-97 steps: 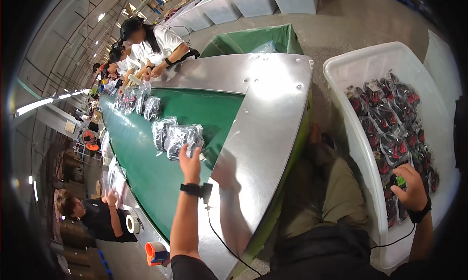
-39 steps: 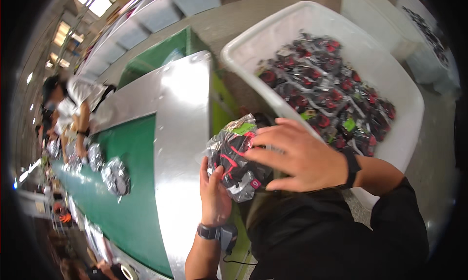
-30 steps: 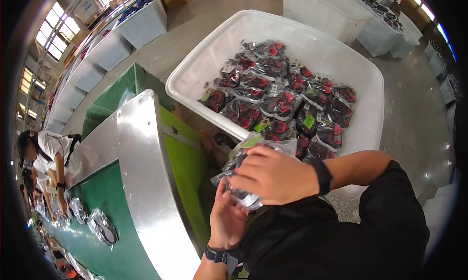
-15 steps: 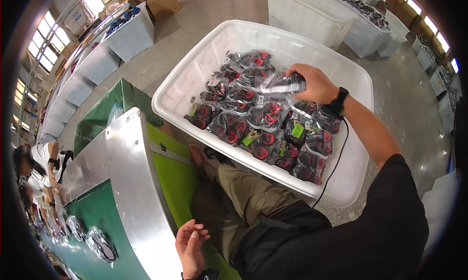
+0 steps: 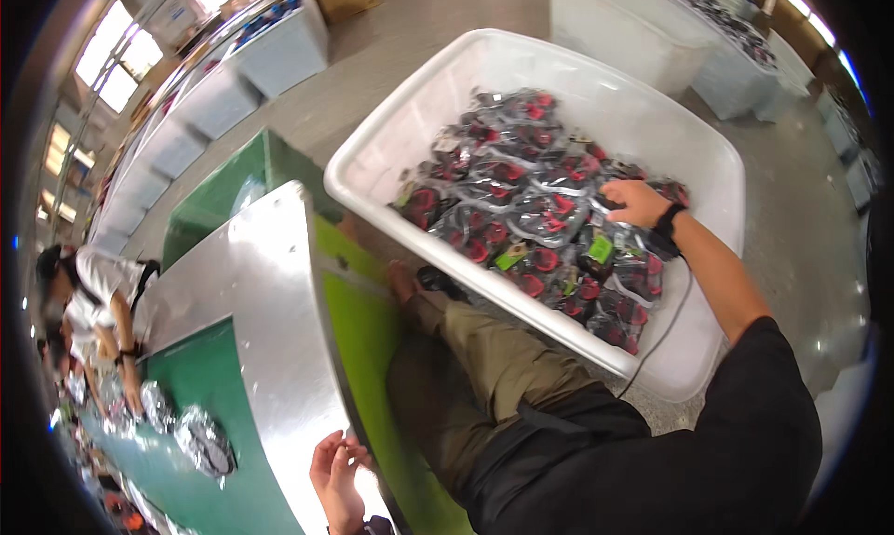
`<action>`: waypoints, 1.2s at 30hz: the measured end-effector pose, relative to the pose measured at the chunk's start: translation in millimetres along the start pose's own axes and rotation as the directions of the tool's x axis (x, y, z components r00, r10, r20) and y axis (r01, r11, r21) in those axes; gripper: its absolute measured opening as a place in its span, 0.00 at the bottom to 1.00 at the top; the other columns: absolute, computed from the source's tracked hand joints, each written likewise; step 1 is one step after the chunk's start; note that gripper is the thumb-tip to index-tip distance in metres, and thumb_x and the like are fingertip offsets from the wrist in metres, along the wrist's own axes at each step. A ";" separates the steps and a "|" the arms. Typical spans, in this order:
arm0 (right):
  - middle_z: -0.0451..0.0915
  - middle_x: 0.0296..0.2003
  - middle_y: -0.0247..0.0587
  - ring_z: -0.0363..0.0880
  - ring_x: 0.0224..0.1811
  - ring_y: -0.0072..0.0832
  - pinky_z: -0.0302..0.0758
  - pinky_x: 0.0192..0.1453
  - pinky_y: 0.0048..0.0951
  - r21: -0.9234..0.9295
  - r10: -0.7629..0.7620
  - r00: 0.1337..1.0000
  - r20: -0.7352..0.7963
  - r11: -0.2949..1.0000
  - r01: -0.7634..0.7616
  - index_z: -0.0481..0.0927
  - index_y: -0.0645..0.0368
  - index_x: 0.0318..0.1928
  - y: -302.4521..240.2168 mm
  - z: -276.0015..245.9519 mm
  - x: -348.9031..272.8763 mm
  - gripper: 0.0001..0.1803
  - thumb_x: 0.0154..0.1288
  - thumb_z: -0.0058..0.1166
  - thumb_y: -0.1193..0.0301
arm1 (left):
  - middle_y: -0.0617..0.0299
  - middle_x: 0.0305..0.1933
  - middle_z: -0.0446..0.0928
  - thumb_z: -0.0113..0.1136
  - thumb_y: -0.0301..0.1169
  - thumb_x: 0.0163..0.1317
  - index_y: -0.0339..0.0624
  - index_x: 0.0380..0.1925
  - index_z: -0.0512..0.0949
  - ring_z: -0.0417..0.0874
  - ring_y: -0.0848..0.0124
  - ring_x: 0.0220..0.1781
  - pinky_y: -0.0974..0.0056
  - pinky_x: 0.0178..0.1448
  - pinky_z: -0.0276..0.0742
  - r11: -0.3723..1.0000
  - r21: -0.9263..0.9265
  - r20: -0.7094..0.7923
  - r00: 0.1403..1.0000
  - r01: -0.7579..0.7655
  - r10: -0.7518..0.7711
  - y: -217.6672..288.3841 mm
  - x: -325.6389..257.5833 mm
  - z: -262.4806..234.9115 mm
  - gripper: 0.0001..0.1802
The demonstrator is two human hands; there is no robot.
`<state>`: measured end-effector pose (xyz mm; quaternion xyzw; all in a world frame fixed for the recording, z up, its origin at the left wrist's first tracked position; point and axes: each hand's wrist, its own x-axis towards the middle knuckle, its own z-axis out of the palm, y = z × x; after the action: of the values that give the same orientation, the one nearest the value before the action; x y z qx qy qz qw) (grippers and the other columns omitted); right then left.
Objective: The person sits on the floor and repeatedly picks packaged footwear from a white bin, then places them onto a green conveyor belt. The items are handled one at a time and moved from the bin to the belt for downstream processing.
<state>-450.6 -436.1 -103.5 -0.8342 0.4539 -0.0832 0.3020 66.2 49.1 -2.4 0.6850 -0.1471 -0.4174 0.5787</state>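
My right hand [image 5: 638, 203] is down among the clear-bagged shoes [image 5: 545, 214] in a large white tub [image 5: 400, 200]. Its fingers and thumb are closed round the dark end of a bagged shoe [image 5: 610, 203], which the hand partly covers. The bagged shoes are black with red parts, and a few carry bright green tags. Low in the view, my left hand [image 5: 337, 484] hovers by the metal edge [image 5: 270, 284] of a conveyor table. It holds nothing; its fingers are loosely bent and apart.
Two silvery bagged items, one a bagged shoe [image 5: 205, 442], lie on the green belt [image 5: 200, 367]. At its far left a person [image 5: 98, 288] reaches over the belt. More white tubs [image 5: 624, 27] stand behind, and a green-covered box [image 5: 223, 176] adjoins the table. A dark cord [image 5: 666, 335] hangs from my right wrist.
My right hand has lowered a bagged shoe into the tub's pile. My left hand has shifted slightly left. The view has swung, and the person's hand has come to the bagged items.
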 end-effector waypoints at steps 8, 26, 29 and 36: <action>0.66 0.29 0.32 0.63 0.31 0.20 0.66 0.36 0.28 0.189 -0.240 0.968 0.070 0.956 0.223 0.78 0.71 0.52 -99.0 2.3 -2.2 0.20 0.61 0.62 0.73 | 0.56 0.53 0.83 0.65 0.32 0.74 0.32 0.63 0.76 0.85 0.68 0.57 0.62 0.57 0.83 0.956 0.216 -0.062 0.974 -0.198 0.216 6.9 41.0 -76.4 0.23; 0.85 0.46 0.44 0.83 0.50 0.38 0.79 0.56 0.38 0.057 -0.378 0.924 0.050 0.925 0.376 0.83 0.62 0.55 -208.9 47.6 -29.6 0.28 0.48 0.70 0.74 | 0.34 0.71 0.73 0.68 0.49 0.63 0.34 0.71 0.71 0.71 0.43 0.75 0.46 0.80 0.65 0.643 0.709 -0.690 0.471 0.289 0.549 -22.9 145.5 -368.0 0.42; 0.86 0.42 0.46 0.85 0.47 0.39 0.80 0.55 0.38 0.096 -0.309 0.946 0.098 0.949 0.300 0.84 0.64 0.53 -211.3 47.7 -30.0 0.28 0.47 0.70 0.72 | 0.32 0.68 0.77 0.68 0.50 0.64 0.25 0.71 0.70 0.77 0.42 0.71 0.50 0.78 0.68 0.851 0.504 -0.805 0.436 0.144 0.403 -30.8 151.8 -389.3 0.45; 0.87 0.36 0.48 0.87 0.42 0.43 0.80 0.53 0.40 0.102 -0.282 0.959 0.035 0.955 0.278 0.84 0.64 0.49 -214.5 58.2 -41.1 0.26 0.46 0.71 0.69 | 0.51 0.43 0.84 0.77 0.43 0.61 0.30 0.69 0.73 0.82 0.66 0.27 0.62 0.23 0.75 0.995 0.076 -0.827 0.561 0.058 0.030 -37.1 145.5 -381.8 0.41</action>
<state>-298.5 -291.0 -20.4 -0.8763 0.3192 -0.1264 0.3379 427.6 216.0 -101.7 0.8282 0.1272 -0.0450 0.5439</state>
